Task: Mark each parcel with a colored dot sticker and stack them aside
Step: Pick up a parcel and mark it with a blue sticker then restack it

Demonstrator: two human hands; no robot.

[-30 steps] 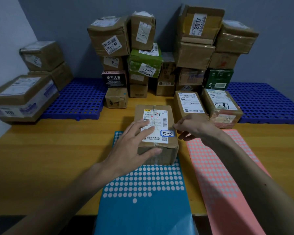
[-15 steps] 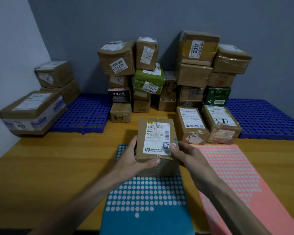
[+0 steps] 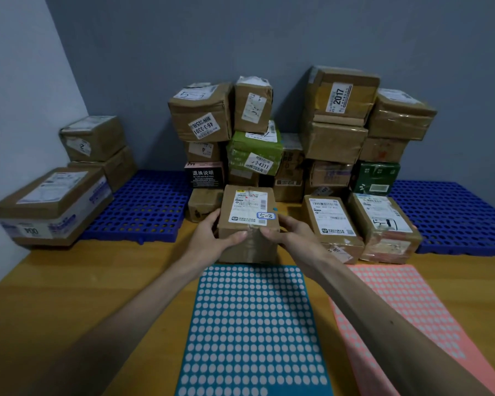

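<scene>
While two sticker sheets, a blue sheet [image 3: 252, 324] and a pink sheet [image 3: 406, 310], lie side by side on the worktop [image 3: 97, 281], one parcel [image 3: 249, 247] sits between the two grips at the blue sheet's far edge. It is a brown taped box with a white shipping label, a tag reading "5-3" and a small blue dot [image 3: 275, 209] by its right top edge. The left grip [image 3: 212, 238] clasps its left side and the right grip [image 3: 292, 235] its right, thumbs on the near face. It seems slightly lifted.
</scene>
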